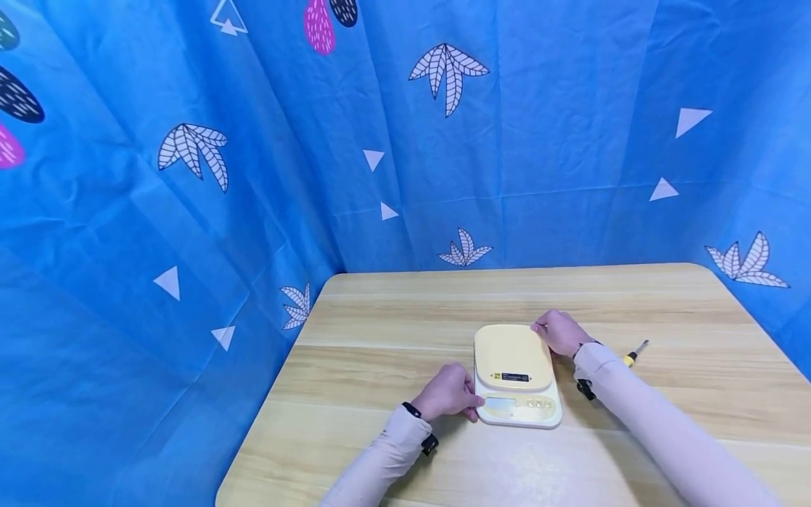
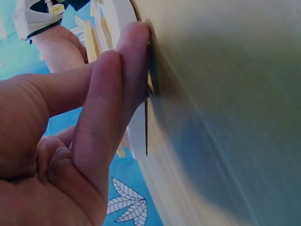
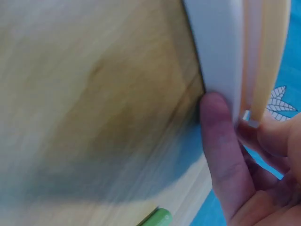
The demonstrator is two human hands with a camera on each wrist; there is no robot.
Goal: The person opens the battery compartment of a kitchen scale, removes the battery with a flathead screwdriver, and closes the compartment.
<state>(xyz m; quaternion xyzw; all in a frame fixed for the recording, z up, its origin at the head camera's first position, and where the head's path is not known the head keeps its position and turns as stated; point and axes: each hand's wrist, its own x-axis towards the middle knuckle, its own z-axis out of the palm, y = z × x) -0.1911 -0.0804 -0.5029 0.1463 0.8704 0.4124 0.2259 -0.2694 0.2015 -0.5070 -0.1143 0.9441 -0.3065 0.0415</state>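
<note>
A kitchen scale [image 1: 514, 355] with a pale yellow platform and white base lies on the table, its display [image 1: 500, 403] and several buttons along the near side. My left hand [image 1: 448, 391] grips its near left corner, thumb on top by the display; in the left wrist view the fingers [image 2: 134, 56] lie along the base's lower edge. At the far right corner my right hand [image 1: 561, 333] holds the scale. A fingertip [image 3: 215, 106] presses at the bottom edge of the white base [image 3: 216, 47] in the right wrist view, with the thumb partly hidden.
A small screwdriver [image 1: 631, 358] with a yellow and black handle lies right of the scale, by the right forearm. The wooden table [image 1: 380, 317] meets a blue patterned curtain [image 1: 538, 162] at its back and left.
</note>
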